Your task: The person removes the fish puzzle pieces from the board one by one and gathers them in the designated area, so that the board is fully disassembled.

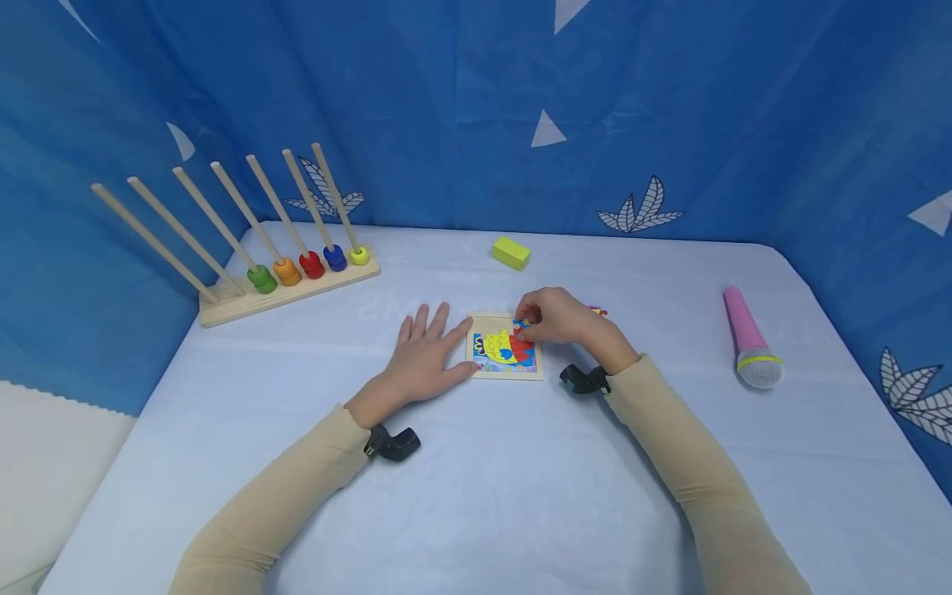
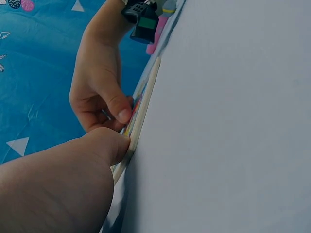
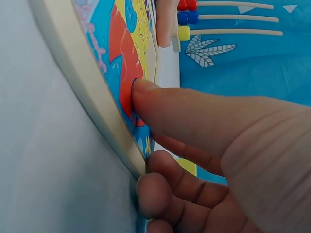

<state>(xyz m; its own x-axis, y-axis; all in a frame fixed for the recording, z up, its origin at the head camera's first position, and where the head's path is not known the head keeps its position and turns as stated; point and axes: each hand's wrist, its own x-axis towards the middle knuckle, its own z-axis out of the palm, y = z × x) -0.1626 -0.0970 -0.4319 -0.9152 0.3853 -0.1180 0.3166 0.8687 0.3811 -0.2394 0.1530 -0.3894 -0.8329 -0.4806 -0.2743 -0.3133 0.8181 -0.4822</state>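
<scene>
A small wooden jigsaw puzzle (image 1: 506, 376) with a yellow and red fish picture lies flat in its frame on the table. Bare wood shows along the top of its tray. My left hand (image 1: 424, 359) rests palm down at the left side, fingers spread, thumb and index finger touching the frame's edge. Over the upper right part my right hand (image 1: 561, 318) bends its fingers and pinches a puzzle piece (image 3: 141, 131). In the right wrist view its thumb (image 3: 160, 104) presses by the red part of the picture, the other fingers curled near the frame's edge.
A wooden abacus stand (image 1: 290, 297) with upright pegs and coloured beads stands at the back left. A yellow-green block (image 1: 511, 253) lies behind the puzzle. A small colourful piece (image 1: 598, 311) sits partly hidden past my right hand. A pink toy microphone (image 1: 747, 339) lies to the right.
</scene>
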